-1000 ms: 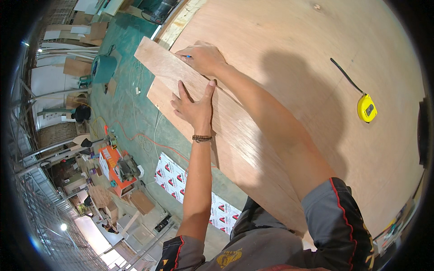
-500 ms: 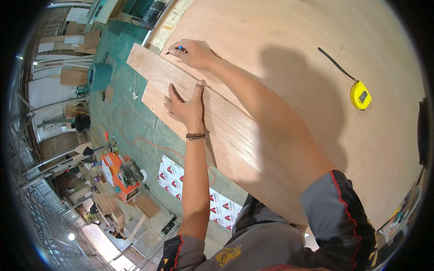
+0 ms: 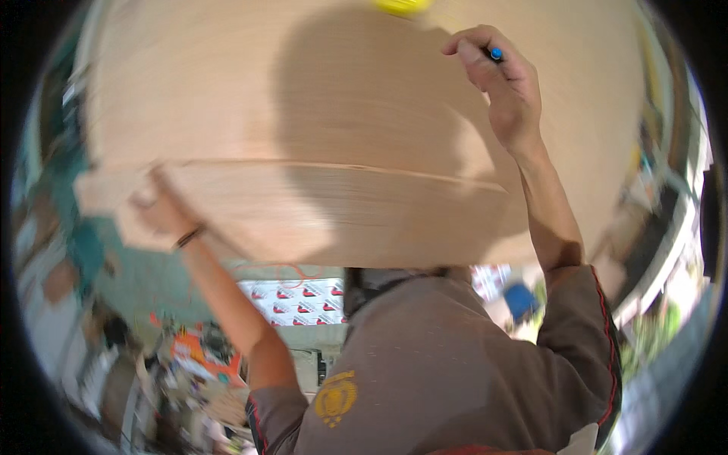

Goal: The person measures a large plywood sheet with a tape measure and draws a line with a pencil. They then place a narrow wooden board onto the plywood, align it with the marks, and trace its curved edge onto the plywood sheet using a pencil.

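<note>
The left hand [image 3: 155,206] presses flat, fingers spread, on the wood strip [image 3: 334,208] lying on the big board [image 3: 227,83], while the right hand [image 3: 504,80], above the strip, grips a blue pen [image 3: 496,54], likely about to mark it carefully.

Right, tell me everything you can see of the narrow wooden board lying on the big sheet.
The narrow board is a long strip of pale plywood with fine grain running along its length. It lies flat on the larger plywood sheet, across the picture, its far edge a thin dark line. The left hand rests on its left end, blurred by motion. The right hand, holding a blue-tipped pen, is beyond it on the sheet. A shadow crosses its middle.
</note>
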The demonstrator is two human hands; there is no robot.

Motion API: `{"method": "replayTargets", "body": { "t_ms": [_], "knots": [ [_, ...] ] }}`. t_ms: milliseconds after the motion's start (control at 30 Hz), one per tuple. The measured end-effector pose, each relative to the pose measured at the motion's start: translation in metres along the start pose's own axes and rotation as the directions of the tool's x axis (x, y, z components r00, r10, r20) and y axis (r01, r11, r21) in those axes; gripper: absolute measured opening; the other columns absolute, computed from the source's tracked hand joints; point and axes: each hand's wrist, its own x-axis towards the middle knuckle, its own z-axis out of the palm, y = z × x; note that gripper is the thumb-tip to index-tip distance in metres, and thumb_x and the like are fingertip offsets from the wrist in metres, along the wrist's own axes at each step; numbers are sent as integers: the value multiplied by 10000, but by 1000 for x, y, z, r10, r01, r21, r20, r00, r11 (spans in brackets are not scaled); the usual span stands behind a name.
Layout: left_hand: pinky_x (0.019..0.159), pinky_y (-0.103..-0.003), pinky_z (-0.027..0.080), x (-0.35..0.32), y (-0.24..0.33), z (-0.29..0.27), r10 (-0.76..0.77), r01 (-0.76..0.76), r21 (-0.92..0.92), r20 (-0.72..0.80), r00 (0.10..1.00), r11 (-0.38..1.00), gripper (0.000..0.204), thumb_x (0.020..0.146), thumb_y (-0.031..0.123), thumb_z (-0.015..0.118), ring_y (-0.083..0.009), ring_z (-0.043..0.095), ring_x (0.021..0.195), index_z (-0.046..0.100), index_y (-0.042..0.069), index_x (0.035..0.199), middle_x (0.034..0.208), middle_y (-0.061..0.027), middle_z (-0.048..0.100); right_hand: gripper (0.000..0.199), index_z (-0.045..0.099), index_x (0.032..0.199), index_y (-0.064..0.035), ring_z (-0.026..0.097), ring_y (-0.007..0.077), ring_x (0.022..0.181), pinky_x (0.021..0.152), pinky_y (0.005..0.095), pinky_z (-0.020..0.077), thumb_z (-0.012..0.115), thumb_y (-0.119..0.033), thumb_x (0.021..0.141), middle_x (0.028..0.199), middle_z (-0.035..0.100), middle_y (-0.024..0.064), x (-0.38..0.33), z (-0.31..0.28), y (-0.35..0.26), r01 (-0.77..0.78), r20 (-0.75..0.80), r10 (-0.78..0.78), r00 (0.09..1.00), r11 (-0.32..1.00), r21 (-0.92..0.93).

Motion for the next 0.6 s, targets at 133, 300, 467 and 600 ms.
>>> {"method": "replayTargets", "body": {
  "t_ms": [133, 300, 467, 600],
  "knots": [
    [1105, -482, 502, 7, 7, -19, -143, 161, -175, 111, 983, 971, 1190, 785, 667, 813, -417, 577, 1334, 374, -125, 1558, 1518, -296, 521, 308, 717, 1135, -97, 551, 149, 752, 608, 288, 436, 826, -263, 900, 1024, 660, 24, -139, -115, 9, -191, -170, 112, 979, 791, -581],
    [1025, -458, 586, 2, 35, -23, -228, 255, -126, 194, 954, 959, 1209, 779, 640, 811, -399, 623, 1281, 315, -110, 1588, 1517, -309, 497, 847, 627, 1441, -209, 645, 204, 938, 710, 331, 573, 971, -322, 676, 1404, 560, 79, -270, -123, 51, -355, -213, 293, 932, 619, -700],
    [997, -478, 592, -6, 32, -19, -211, 268, -245, 233, 949, 932, 1244, 783, 616, 819, -409, 612, 1279, 235, -96, 1620, 1539, -302, 463, 1147, 461, 1584, -212, 648, 290, 1119, 819, 412, 620, 992, -315, 572, 1499, 475, 76, -275, -69, 55, -347, -91, 371, 924, 717, -605],
    [1000, -487, 586, -7, 33, -21, -195, 258, -253, 251, 948, 932, 1257, 770, 629, 822, -407, 590, 1310, 235, -75, 1630, 1568, -294, 428, 1168, 474, 1562, -166, 646, 276, 1101, 825, 398, 614, 992, -313, 526, 1487, 480, 88, -267, -59, 72, -182, -85, 167, 982, 739, -648]
  ]
}}
